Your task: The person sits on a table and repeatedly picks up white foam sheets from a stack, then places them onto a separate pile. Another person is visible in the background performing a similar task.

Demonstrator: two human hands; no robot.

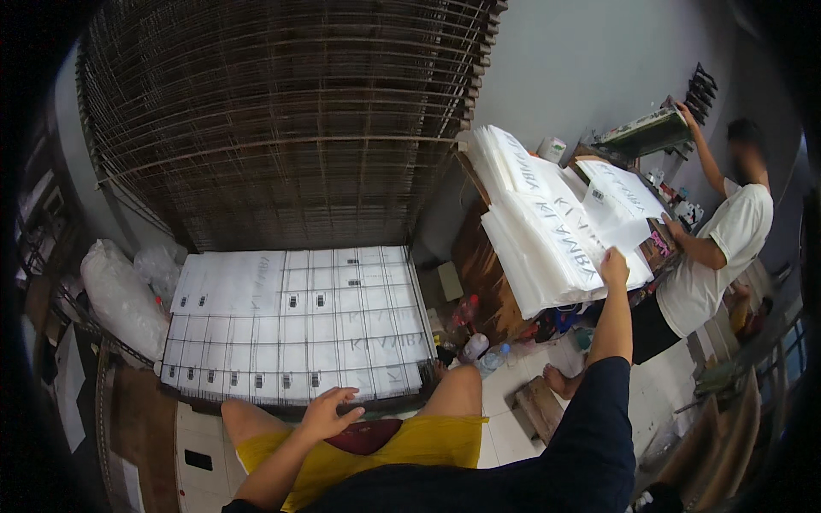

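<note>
My right hand (pixel 614 267) reaches out to the right, its fingers closed on the near corner of a thin white sheet (pixel 631 232). That sheet lifts off a thick stack of printed white sheets (pixel 522 248), perhaps plastic or paper. Over my lap, near the front edge of a wire rack (pixel 425 329), hovers my left hand (pixel 329 415), empty with its fingers apart. Across the rack lie overlapping rows of printed white sheets (pixel 248 329), with wires running over them.
Above the rack, a tall set of wire racks (pixel 291 111) is tilted up. At the right a person (pixel 727 231) raises a green-edged frame (pixel 641 128) over a printed sheet. Plastic bottles (pixel 493 357) and a wooden stool (pixel 539 409) occupy the floor; a stuffed white sack (pixel 124 295) stands left.
</note>
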